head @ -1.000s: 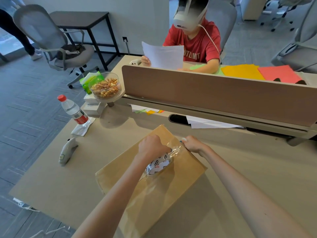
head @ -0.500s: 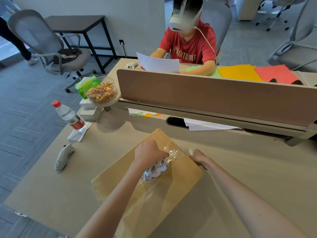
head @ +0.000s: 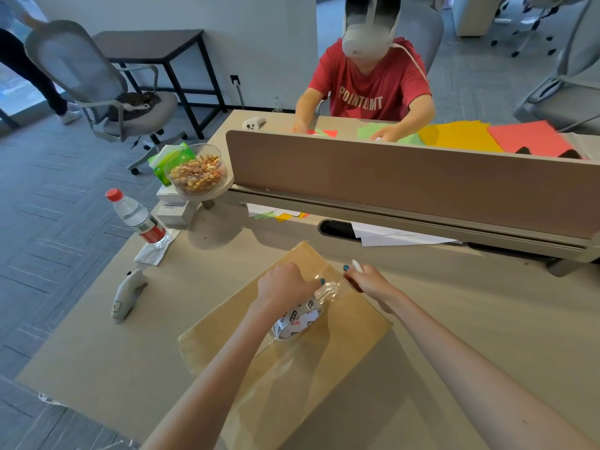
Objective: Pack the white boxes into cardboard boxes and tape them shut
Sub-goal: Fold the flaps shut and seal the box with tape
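While the left hand [head: 285, 285] curls over the tape roll [head: 297, 319] and grips it upright on the flat brown cardboard box [head: 357, 323], the right hand [head: 370, 282] pinches a small pale-tipped tool [head: 356, 265] at the box's far edge; a crinkled strip of clear tape [head: 331, 287] runs from the roll towards that hand. The box lies at an angle on the beige surface [head: 97, 352], near its front edge; to the left lie a white handheld device [head: 126, 295] and a water bottle [head: 136, 217] with a red cap, standing on a white napkin [head: 152, 253]; behind the bottle sit two small white boxes [head: 173, 211], a green tissue pack [head: 168, 157] and a glass bowl of nuts [head: 198, 173] on a raised round shelf. A brown divider panel [head: 406, 183] crosses the surface; white sheets [head: 396, 237] poke out below it. Beyond it a person in a red shirt [head: 373, 89] sits with yellow paper [head: 461, 138] and red paper [head: 532, 141] beside them; a grey office chair [head: 97, 86] and a dark side table [head: 156, 43] stand on the grey carpet at left.

Half a second earlier the right hand lay low at the box's edge with no tool showing; now it is raised. The left hand stays on the roll. The person opposite held up a white sheet; both their hands now rest on the coloured paper.
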